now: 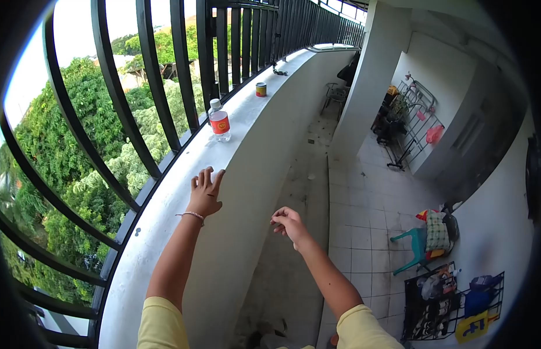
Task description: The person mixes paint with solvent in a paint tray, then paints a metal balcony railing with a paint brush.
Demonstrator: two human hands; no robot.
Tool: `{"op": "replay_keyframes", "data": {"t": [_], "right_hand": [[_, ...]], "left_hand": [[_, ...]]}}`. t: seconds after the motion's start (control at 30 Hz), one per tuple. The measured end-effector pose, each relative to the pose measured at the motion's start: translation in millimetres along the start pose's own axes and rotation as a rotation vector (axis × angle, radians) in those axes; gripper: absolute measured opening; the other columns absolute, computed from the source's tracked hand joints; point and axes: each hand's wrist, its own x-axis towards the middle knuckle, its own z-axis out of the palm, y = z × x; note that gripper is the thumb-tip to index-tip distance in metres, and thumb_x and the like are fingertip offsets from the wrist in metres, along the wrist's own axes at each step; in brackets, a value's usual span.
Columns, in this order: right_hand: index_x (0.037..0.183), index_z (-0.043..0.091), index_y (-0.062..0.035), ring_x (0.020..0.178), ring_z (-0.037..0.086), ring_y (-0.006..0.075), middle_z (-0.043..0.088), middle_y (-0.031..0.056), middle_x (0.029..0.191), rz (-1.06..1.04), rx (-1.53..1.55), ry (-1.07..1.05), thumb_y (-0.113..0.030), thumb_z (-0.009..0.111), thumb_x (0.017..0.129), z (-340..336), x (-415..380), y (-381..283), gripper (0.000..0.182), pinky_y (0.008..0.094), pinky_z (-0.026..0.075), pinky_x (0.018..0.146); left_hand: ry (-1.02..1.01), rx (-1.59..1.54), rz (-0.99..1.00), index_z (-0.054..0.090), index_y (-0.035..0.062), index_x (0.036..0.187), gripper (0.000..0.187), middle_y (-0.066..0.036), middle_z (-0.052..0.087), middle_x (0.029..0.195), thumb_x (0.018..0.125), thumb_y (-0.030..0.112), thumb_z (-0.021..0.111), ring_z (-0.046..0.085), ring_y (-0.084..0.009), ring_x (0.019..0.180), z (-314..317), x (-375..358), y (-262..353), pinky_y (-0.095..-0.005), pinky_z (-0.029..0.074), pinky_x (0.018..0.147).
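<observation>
My left hand (206,195), with a thin bracelet at the wrist, is over the white ledge (160,215), fingers spread and slightly bent, holding nothing. Just beyond its fingertips, a clear plastic bottle (220,123) with a red label and white cap stands upright on the ledge. Farther along sits a small tin can (261,89) with a yellow and red wrapper. To the right, my right hand (289,224) hangs in the air beside the wall, its fingers curled inward. Whether anything is between those fingers I cannot make out.
Black metal railing (160,87) runs along the ledge's outer side, with trees beyond. A dark chain-like object (279,72) lies farther along. On the tiled floor at right stand a green stool (414,247) with cloth on it and a rack (433,308). A pillar (369,81) rises behind.
</observation>
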Motion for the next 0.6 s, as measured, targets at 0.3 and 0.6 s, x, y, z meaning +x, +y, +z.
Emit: {"op": "replay_keyframes", "data": {"t": [0.3, 0.6], "right_hand": [[0.089, 0.063, -0.0058, 0.074, 0.060, 0.0119, 0.065, 0.0026, 0.083, -0.357, -0.016, 0.256, -0.013, 0.063, 0.087, -27.0, 304.6, -104.3, 0.008, 0.0279, 0.049, 0.067], [0.109, 0.055, -0.0009, 0.108, 0.057, 0.0341, 0.059, 0.0176, 0.114, -0.670, -0.328, 0.617, -0.026, 0.088, 0.071, 9.7, 555.3, -169.1, 0.057, 0.0431, 0.048, 0.096]], "left_hand": [[-0.092, -0.048, -0.228, 0.031, 0.0266, 0.158, 0.099, -0.012, 0.034, 0.150, 0.076, 0.018, 0.085, 0.029, -0.0296, 0.146, 2.4, 42.0, 19.8, -0.0586, 0.024, 0.111], [-0.222, -0.058, -0.271, 0.028, 0.0342, 0.161, 0.094, -0.015, 0.033, 0.154, 0.084, 0.012, 0.077, 0.028, -0.0307, 0.148, -16.9, 54.9, 23.5, -0.0572, 0.021, 0.111]]}}
